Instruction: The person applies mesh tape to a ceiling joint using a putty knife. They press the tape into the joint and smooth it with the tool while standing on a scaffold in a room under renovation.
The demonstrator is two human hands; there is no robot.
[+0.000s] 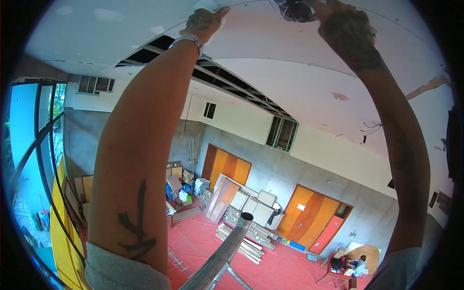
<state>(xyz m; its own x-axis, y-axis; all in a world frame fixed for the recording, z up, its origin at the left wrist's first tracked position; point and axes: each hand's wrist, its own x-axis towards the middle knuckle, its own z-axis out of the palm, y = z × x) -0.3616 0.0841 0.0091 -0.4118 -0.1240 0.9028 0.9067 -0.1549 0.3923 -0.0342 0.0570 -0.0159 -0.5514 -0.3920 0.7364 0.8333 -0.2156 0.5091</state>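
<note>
Both my arms reach up to a white plasterboard ceiling (290,34). My left hand (203,24), with a light watch or band (190,40) on its wrist, rests against the ceiling near a panel seam. Its thumb stretches out to the right, and I see no held thing. My right hand (345,29) is raised beside a dark hole (295,9) in the board, where something shiny like plastic film shows. Its fingers look curled, partly cut off by the upper edge; a small pale edge shows beside the palm, too little to name.
A metal tube (227,251) of a scaffold or ladder rises just below me. Long slots (241,89) in the ceiling expose metal framing. Wires (369,130) hang at right. Far below, boards (239,243) lie on the red floor (203,261); a person (358,267) sits by a table.
</note>
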